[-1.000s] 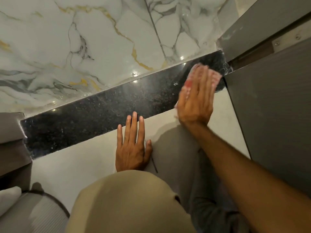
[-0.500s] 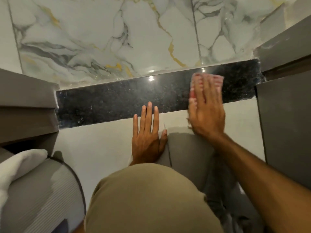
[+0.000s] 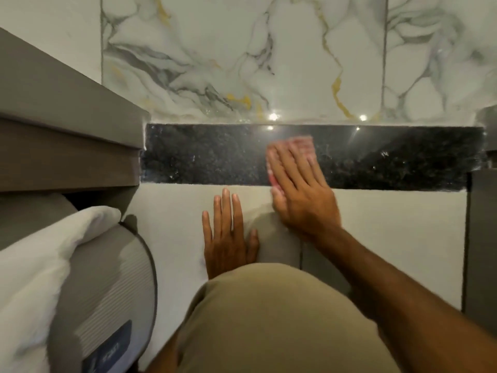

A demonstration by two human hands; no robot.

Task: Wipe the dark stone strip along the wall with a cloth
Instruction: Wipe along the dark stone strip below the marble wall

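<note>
The dark speckled stone strip (image 3: pixel 204 157) runs left to right at the foot of the white marble wall (image 3: pixel 242 57). My right hand (image 3: pixel 301 189) lies flat on a pink cloth (image 3: pixel 304 144), pressing it onto the middle of the strip; most of the cloth is hidden under the fingers. My left hand (image 3: pixel 228 232) rests flat on the pale floor (image 3: pixel 390 224) just below the strip, fingers apart and holding nothing. My knee in beige trousers (image 3: pixel 269 319) fills the lower centre.
A grey-brown cabinet (image 3: pixel 67 135) closes the strip's left end and a grey panel (image 3: pixel 484 238) its right end. At the lower left stands a grey ribbed mattress corner (image 3: pixel 113 292) with white bedding (image 3: pixel 40 259) on it.
My right hand has slid the cloth leftward along the strip, from its right end to its middle. The view has shifted right to left, and my left hand stays planted on the floor.
</note>
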